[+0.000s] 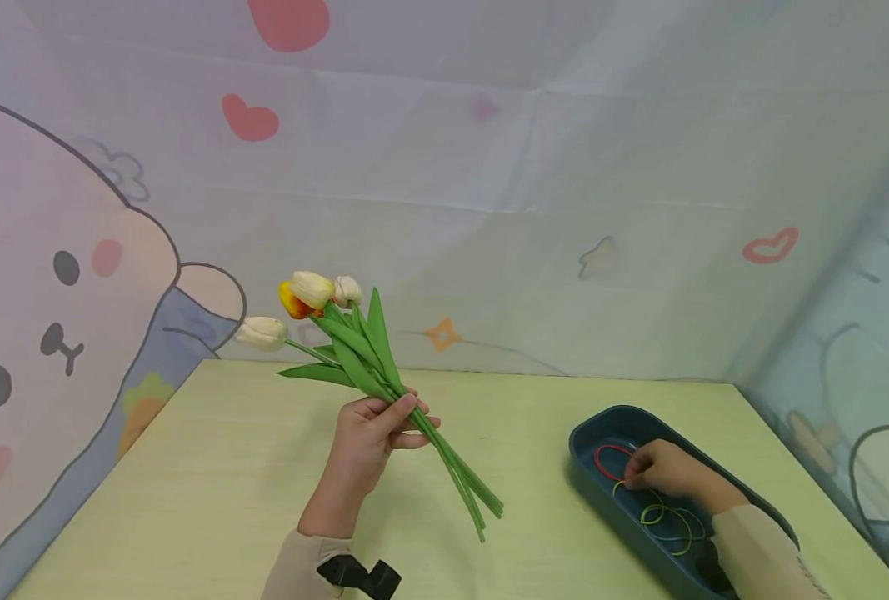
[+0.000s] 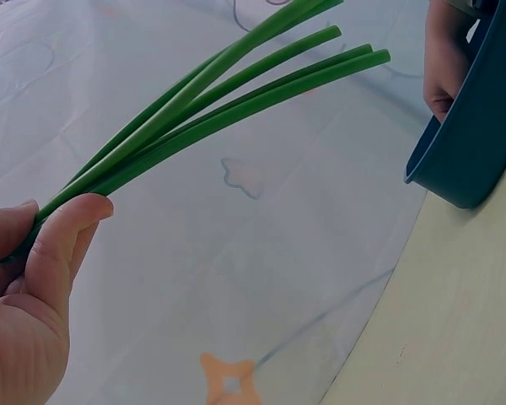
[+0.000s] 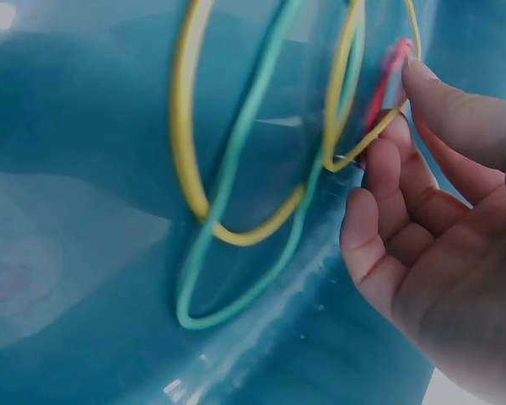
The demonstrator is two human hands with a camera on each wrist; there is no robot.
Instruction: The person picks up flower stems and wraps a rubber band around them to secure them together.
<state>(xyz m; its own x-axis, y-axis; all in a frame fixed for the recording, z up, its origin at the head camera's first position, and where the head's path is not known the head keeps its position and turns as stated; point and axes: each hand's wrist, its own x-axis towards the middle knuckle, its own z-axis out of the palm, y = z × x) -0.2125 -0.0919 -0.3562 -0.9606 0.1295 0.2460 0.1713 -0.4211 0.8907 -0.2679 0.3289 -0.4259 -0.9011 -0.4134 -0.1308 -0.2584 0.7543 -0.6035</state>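
Note:
My left hand (image 1: 369, 433) grips a bunch of tulips (image 1: 362, 342) by the stems, raised over the table. The flower heads are cream-white (image 1: 262, 333) and one orange-yellow (image 1: 294, 300); they lean to the upper left. In the left wrist view, bare green stems (image 2: 202, 110) stick out past the thumb and fingers. My right hand (image 1: 665, 468) reaches into a dark blue tray (image 1: 616, 517) and pinches a yellow rubber band (image 3: 367, 139) between thumb and fingertips. Right by these fingers lies a red rubber band (image 1: 603, 458).
Further yellow (image 3: 183, 118) and green rubber bands (image 3: 228, 181) lie tangled in the tray. The pale yellow table (image 1: 212, 467) reaches back to a wall cloth (image 1: 451, 150) printed with hearts and a cartoon animal. A black strap mount (image 1: 362, 575) is on the left wrist.

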